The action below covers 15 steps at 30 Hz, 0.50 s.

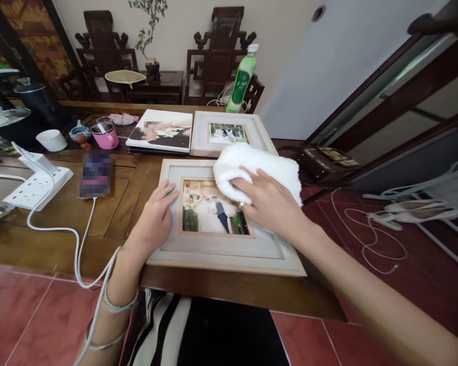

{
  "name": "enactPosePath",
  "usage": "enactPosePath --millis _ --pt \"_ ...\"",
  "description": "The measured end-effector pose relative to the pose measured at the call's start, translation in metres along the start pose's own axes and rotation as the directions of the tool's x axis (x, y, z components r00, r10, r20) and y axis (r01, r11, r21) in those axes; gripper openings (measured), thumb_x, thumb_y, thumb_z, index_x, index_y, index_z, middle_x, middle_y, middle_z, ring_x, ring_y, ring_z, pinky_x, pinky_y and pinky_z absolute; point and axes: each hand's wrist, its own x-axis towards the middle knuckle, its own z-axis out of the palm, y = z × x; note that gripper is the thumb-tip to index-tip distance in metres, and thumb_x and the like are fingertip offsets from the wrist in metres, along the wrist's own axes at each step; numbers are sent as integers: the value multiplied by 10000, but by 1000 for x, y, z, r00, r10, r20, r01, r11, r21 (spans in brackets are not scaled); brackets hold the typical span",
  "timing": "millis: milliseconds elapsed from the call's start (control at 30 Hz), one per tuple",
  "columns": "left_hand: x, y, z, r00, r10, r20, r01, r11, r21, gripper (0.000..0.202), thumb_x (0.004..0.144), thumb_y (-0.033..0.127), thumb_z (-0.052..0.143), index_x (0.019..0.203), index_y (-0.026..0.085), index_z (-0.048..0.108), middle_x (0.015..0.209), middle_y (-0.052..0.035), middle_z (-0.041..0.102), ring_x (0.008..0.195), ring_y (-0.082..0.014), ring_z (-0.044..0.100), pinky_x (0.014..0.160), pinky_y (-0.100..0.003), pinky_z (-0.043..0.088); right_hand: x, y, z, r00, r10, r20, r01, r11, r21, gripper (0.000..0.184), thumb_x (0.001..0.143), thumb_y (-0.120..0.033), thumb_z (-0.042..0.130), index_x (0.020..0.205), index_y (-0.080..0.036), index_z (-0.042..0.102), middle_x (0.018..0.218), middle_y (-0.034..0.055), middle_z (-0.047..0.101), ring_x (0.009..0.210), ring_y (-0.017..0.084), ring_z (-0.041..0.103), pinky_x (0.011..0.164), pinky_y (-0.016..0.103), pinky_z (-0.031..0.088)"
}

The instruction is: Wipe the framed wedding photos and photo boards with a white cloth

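A picture frame (213, 256) with a pale wooden border lies flat on the wooden table, a wedding photo (216, 208) behind its front. My left hand (155, 216) rests along the frame's left border, fingers stretched out and holding nothing. A folded white towel (265, 160) is under my right hand (265, 195), which grips it with curled fingers and presses it on the upper right part of the frame. The towel hides that corner and part of the photo's right side.
Behind lie a second frame (259, 129) and a photo panel (164, 134). A green bottle (242, 81) stands at the far edge. To the left are a pink mug (105, 137), a white cup (51, 141), a phone (95, 175) and a power strip (41, 185); a white cable (76, 249) crosses my left forearm.
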Motion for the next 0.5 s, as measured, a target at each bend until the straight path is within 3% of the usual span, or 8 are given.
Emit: enactPosePath --millis 133,233,367,433,500 --pt "0 -1 1 1000 -1 -6 1 1000 15 461 869 42 353 1246 50 618 1397 -190 550 1401 -293 395 1157 -504 348 14 7 7 1000 -27 4 27 998 -55 540 740 2 466 1263 -75 576 1326 219 598 1389 360 368 1111 574 312" --pt "0 -3 2 1000 14 -15 -13 1000 22 469 864 31 346 1240 66 624 1388 -177 562 1398 -285 401 1152 -505 358 4 -5 5 997 -67 32 68 996 -57 526 734 24 444 1224 -74 609 1385 230 545 1368 394 390 1094 616 315" --pt "0 -4 3 999 31 -29 -30 999 23 453 860 29 361 1226 37 627 1369 -202 571 1388 -296 416 1149 -507 363 -37 -29 -22 981 -174 83 174 985 10 518 678 36 417 1104 -103 677 1329 228 594 1295 410 484 1030 635 406" --pt "0 -3 3 999 36 -29 -35 999 29 450 858 27 366 1224 24 627 1364 -208 573 1383 -296 423 1152 -496 362 -65 -39 -41 965 -249 83 243 967 80 542 651 44 381 1036 -168 699 1291 177 636 1259 373 534 978 604 480" --pt "1 -3 3 999 37 -28 -36 999 40 455 857 25 361 1228 29 625 1365 -201 575 1381 -291 427 1152 -491 363 -93 -45 -56 952 -292 92 274 946 170 599 642 30 380 1080 -244 684 1315 107 633 1225 317 576 944 529 538"
